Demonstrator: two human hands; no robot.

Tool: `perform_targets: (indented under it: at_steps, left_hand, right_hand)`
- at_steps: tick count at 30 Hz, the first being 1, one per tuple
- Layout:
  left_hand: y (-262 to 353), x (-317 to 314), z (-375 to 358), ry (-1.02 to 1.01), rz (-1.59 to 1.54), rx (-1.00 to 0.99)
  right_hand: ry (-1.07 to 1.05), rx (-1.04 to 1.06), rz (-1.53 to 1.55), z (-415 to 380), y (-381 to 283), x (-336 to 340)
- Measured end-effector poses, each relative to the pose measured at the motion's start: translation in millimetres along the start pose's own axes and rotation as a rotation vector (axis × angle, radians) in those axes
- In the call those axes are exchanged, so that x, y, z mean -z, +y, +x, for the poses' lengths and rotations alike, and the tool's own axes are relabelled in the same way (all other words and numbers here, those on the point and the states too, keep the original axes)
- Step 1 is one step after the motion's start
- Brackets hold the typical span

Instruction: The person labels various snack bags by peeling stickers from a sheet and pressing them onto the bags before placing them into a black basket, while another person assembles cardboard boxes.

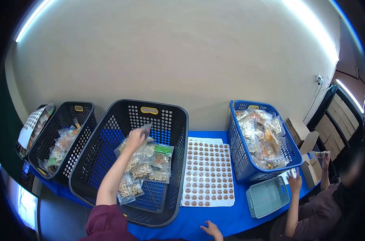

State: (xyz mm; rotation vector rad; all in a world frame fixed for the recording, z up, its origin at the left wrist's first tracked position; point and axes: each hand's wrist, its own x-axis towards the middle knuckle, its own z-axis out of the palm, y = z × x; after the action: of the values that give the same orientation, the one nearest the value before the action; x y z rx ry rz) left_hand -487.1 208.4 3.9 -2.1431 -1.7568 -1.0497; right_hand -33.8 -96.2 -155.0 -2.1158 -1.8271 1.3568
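My left hand [135, 139] reaches into the large black basket [183, 132], its fingers closed on a clear plastic packet [146, 129] that is partly blurred. Below it in the basket lie several clear packets of nuts [141, 170], with a packet of green pieces [163, 150] among them. What the held packet contains is hard to make out. Low in the view, my right hand [213, 230] is over the blue tablecloth [192, 225], fingers apart and holding nothing. Just beyond it are sheets of round brown stickers [208, 172], beside the black basket.
A blue basket [234, 160] full of packets stands right, with a grey-green tray [268, 197] in front. At far right a co-worker's hands [295, 181] hold small items near cardboard boxes [311, 170]. Another black basket [90, 120] of packets stands left.
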Motion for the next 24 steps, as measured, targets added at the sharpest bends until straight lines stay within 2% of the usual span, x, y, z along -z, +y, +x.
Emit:
perform_targets:
  at_steps: [1, 3, 7, 11, 12, 13, 15, 16, 17, 19, 20, 23, 24]
  left_hand:
    - [12, 21, 12, 0.075, -0.105, 0.009]
    - [31, 52, 36, 0.079, -0.296, 0.086]
    - [112, 107, 41, 0.048, -0.648, 0.014]
    - [210, 152, 11, -0.031, -0.437, -0.328]
    - [234, 160, 0, -0.120, -0.423, -0.399]
    - [254, 164, -12, -0.208, -0.407, -0.469]
    - [281, 162, -39, -0.476, -0.264, -0.754]
    - [294, 155, -55, -0.610, -0.293, -0.816]
    - [304, 150, -67, -0.745, -0.324, -0.876]
    - [318, 143, -80, -0.769, -0.396, -0.789]
    - [324, 140, -81, -0.780, -0.430, -0.750]
    - [333, 138, -75, -0.796, -0.405, -0.586]
    - [334, 135, -76, -0.825, -0.415, -0.516]
  right_hand:
    - [0.000, 0.037, 0.005, 2, -8, 4]
    - [-0.001, 0.110, 0.016, 8, -20, 9]
    - [-0.082, 0.278, 0.327, 9, -65, 35]
    - [-0.279, 0.448, 0.824, 4, -103, 72]
    - [-0.345, 0.476, 0.957, -8, -118, 91]
    - [-0.484, 0.539, 1.182, -21, -132, 108]
    - [-0.771, 0.653, 1.629, -47, -153, 143]
    - [-0.915, 0.702, 1.781, -56, -155, 157]
    - [-0.774, 0.687, 1.678, -55, -149, 165]
    - [-0.503, 0.648, 1.458, -49, -134, 177]
    - [-0.429, 0.583, 1.383, -49, -128, 182]
    - [-0.311, 0.562, 1.279, -48, -101, 195]
    - [-0.307, 0.556, 1.326, -54, -96, 201]
